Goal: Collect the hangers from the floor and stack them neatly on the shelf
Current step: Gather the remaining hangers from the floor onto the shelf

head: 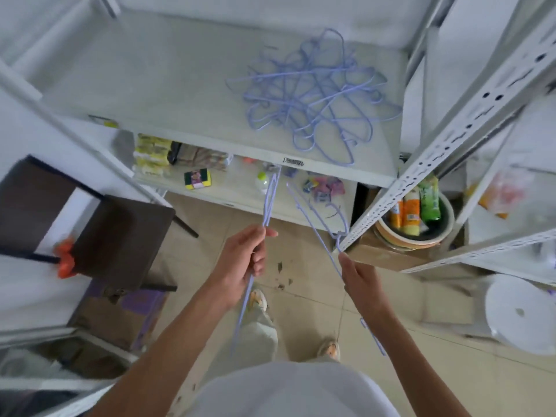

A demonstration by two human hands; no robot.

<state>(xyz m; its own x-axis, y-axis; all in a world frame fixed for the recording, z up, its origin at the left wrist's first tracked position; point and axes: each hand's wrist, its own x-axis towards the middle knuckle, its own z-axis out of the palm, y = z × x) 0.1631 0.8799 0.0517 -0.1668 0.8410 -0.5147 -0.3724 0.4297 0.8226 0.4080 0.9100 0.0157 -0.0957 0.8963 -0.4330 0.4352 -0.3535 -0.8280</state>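
Your left hand (251,257) and right hand (358,278) each gripped lilac hangers (269,203), kept apart to avoid snagging. The pile (316,94) on the shelf (180,85) lay tangled (hardly neat yet).

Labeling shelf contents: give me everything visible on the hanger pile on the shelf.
The hanger pile is a loose tangle of thin lavender hangers, apparently coated wire, lying flat on the white shelf board toward its right side. They overlap at mixed angles, hooks pointing in different directions, not neatly stacked. The exact number is unclear. The nearest hanger reaches close to the board's front edge. Neither hand touches the pile; it rests only on the board.
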